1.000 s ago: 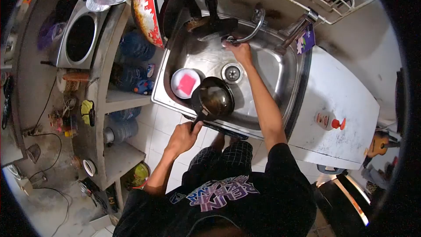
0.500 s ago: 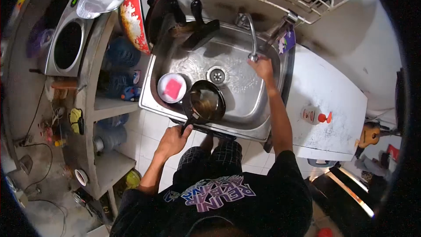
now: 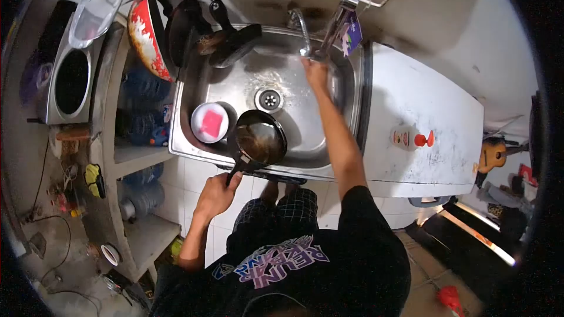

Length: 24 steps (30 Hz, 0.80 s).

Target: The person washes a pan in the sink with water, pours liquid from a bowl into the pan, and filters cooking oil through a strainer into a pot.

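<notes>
Head view: the hands are apart. The handle of the pan is clasped by the left hand, probably so that the pan can be steadied inside the sink, just ahead of that hand and slightly right. The end of the hose is met by the right hand, farther forward near the tap, perhaps so it can be aimed; whether it is gripped cannot be told, the fingers being partly hidden. The bowl and its sponge are set directly ahead of the left hand, likely for easy reach. The pan's underside is hidden, so contact with the sink floor cannot be judged. Well beyond the left hand, dark pans are overlapped and hard to count. Lettering on the bottle, right of the right hand, cannot be read.
</notes>
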Available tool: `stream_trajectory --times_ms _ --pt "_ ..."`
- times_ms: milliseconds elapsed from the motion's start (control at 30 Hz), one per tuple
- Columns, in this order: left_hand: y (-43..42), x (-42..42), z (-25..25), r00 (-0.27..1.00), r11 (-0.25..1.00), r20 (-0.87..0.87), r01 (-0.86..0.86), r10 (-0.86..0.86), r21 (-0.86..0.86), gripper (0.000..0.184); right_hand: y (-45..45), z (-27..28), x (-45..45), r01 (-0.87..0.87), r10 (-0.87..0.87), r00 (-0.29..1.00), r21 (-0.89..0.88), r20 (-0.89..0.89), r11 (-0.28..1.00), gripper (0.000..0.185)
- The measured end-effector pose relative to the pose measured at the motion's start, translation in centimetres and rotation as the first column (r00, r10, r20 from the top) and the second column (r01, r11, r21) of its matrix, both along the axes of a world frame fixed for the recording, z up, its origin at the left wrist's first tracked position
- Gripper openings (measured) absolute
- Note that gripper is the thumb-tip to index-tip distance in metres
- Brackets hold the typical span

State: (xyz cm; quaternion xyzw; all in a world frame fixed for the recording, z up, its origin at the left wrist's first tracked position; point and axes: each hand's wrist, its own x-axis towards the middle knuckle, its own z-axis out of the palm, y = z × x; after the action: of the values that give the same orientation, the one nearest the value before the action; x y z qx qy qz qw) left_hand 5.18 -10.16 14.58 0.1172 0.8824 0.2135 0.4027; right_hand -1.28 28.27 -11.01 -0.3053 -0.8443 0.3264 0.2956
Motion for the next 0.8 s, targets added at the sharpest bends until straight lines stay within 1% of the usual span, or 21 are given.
stream_trajectory --times_ms 67,100,133,167,200,233,300,333,367,400,433,500,533,567,600,633,700,733,800 --pt "-0.3 0.0 0.1 1.0 1.0 -0.001 -0.001 0.001 0.019 0.053 3.4 0.2 1.9 -0.095 0.091 0.994 0.064 0.069 0.993 0.043" --pt "-0.4 0.0 0.3 1.0 1.0 0.005 -0.014 0.013 0.017 0.054 4.5 1.4 2.6 -0.185 0.185 0.983 0.004 -0.009 0.983 0.044" --pt "-0.5 0.0 0.4 1.0 1.0 0.011 -0.025 0.025 0.015 0.054 4.9 3.1 3.2 -0.192 0.192 0.981 0.012 -0.004 0.981 0.044" --pt "-0.8 0.0 0.3 0.999 0.999 0.013 -0.034 0.033 0.023 0.054 4.9 5.6 3.9 -0.19 0.185 0.957 0.002 0.222 0.982 0.045" --pt "-1.0 0.0 0.2 0.999 0.999 0.028 -0.046 0.045 0.018 0.055 5.0 7.4 4.4 -0.184 0.168 0.883 -0.005 0.437 0.983 0.046" --pt "-1.2 0.1 0.2 0.997 0.998 0.044 -0.058 0.058 0.012 0.055 5.2 8.1 5.1 -0.192 0.172 0.88 0.001 0.442 0.981 0.046" --pt "-1.3 0.1 0.4 0.995 0.996 0.055 -0.085 0.083 0.026 0.055 5.3 9.6 6.0 -0.282 0.229 0.86 0.052 0.457 0.958 0.05" --pt "-1.6 0.3 0.5 0.993 0.994 0.064 -0.102 0.1 0.03 0.055 5.0 10.3 5.9 -0.289 0.235 0.855 0.049 0.463 0.956 0.05" --pt "-2.2 0.5 0.3 0.992 0.994 0.072 -0.107 0.105 0.027 0.055 5.0 11.1 5.8 -0.322 0.289 0.751 -0.054 0.594 0.945 0.052" --pt "-2.7 0.5 -0.2 0.992 0.991 0.057 -0.118 0.115 0.061 0.055 5.0 12.2 5.4 -0.336 0.344 0.625 -0.156 0.701 0.929 0.054" --pt "-3.0 0.5 -0.3 0.991 0.987 0.041 -0.13 0.126 0.097 0.056 4.9 13.5 5.0 -0.342 0.347 0.622 -0.155 0.702 0.927 0.054" --pt "-3.4 0.4 0.5 0.985 0.981 0.053 -0.168 0.164 0.099 0.055 4.5 15.4 4.2 -0.509 0.615 0.352 -0.407 0.706 0.758 0.061" --pt "-3.6 0.3 0.7 0.982 0.977 0.053 -0.185 0.181 0.101 0.054 4.7 15.0 4.1 -0.513 0.616 0.346 -0.407 0.708 0.756 0.061" --pt "-3.8 0.3 1.0 0.979 0.974 0.053 -0.202 0.197 0.104 0.054 5.1 14.1 4.2 -0.404 0.676 0.368 -0.545 0.639 0.735 0.061" --pt "-3.9 0.3 1.2 0.972 0.965 0.062 -0.233 0.227 0.119 0.053 4.7 14.7 4.1 -0.289 0.72 0.402 -0.669 0.565 0.685 0.062" --pt "-4.0 0.2 1.2 0.97 0.963 0.066 -0.239 0.232 0.123 0.053 4.3 15.4 4.1 -0.291 0.721 0.396 -0.666 0.569 0.686 0.062" --pt "-4.2 -0.1 1.3 0.973 0.968 0.054 -0.231 0.226 0.096 0.055 2.9 17.0 4.3 -0.188 0.745 0.475 -0.773 0.468 0.606 0.057" --pt "-4.2 -0.2 1.1 0.967 0.964 0.071 -0.251 0.245 0.085 0.055 2.5 16.6 4.2 -0.192 0.747 0.47 -0.771 0.471 0.607 0.057" --pt "-4.2 -0.5 0.5 0.967 0.963 0.053 -0.253 0.249 0.089 0.055 1.9 14.6 3.9 -0.133 0.712 0.515 -0.777 0.476 0.616 0.059"
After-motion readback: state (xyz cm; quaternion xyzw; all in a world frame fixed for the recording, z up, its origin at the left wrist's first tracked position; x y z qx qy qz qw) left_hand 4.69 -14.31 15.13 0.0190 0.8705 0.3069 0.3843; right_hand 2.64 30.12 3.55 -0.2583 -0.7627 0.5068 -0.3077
